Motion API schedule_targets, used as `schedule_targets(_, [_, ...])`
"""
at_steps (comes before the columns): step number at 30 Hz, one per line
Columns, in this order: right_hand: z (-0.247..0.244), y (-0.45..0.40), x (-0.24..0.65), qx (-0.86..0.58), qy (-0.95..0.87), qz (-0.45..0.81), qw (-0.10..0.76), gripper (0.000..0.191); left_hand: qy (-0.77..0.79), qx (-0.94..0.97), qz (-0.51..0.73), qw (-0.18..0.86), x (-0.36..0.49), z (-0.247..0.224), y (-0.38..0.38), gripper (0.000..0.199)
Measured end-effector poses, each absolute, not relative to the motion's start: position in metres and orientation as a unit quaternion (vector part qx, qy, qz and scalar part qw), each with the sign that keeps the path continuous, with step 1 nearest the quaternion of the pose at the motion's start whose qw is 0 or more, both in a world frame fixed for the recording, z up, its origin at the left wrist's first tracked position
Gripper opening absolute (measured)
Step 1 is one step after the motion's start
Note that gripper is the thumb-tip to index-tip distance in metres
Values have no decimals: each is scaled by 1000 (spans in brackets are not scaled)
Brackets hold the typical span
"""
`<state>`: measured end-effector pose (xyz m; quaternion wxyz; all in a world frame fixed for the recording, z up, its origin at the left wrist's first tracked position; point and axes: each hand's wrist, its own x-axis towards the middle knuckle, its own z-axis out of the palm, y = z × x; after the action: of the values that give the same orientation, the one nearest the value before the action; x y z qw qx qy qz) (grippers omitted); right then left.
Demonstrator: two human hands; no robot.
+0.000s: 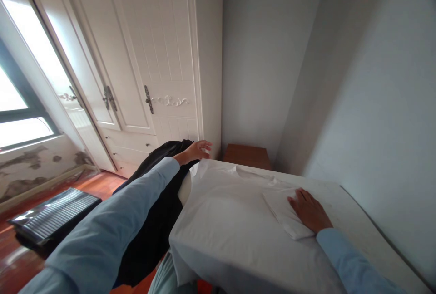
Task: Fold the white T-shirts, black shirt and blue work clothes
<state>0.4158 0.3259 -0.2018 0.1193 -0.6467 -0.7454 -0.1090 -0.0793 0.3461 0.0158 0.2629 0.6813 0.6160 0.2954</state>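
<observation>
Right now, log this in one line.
left hand: open, near corner of white cloth; right hand: palm-down on white cloth; white cloth: draped over near edge of table; black cloth: beside table

To our left we see a cream wardrobe (166, 35) with dark handles (148, 100), then a window (10, 90) above a stained wall (34, 167). A ribbed dark case (59, 212) lies on the reddish floor (106, 183); ahead of us, a brown cabinet (247, 154) stands near the grey wall (265, 58).

1. A light-blue left sleeve (102, 226) creases along the forearm.
2. A matching right sleeve (347, 257) runs plain to the wrist.
3. The left hand (197, 151) and right hand (309, 210) are bare.
4. Pale trousers (165, 276) show partly.
</observation>
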Motion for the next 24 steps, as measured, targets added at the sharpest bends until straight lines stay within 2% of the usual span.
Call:
schedule_targets(2, [-208,328,420,-633,-753,-127,123,54,567,738,292,221,-60,14,349,64])
schedule_targets(5, [-214,333,425,-633,-750,-140,130,53,559,770,276,138,-44,8,350,50])
schedule_targets(8, [-216,335,426,-631,-755,-132,118,51,550,790,228,146,-42,-12,339,42])
schedule_targets(10, [-214,335,425,-633,-756,-125,109,51,532,811,185,161,-44,-36,324,46])
schedule_targets(13, [-208,332,423,-653,-743,-117,91,58,517,830,118,171,-49,-77,296,64])
schedule_targets(16, [-199,330,422,-665,-738,-98,59,61,525,837,75,134,-55,-107,276,71])
schedule_targets(24, [-161,332,421,-663,-748,-20,-5,60,550,828,65,82,-60,-125,276,75])
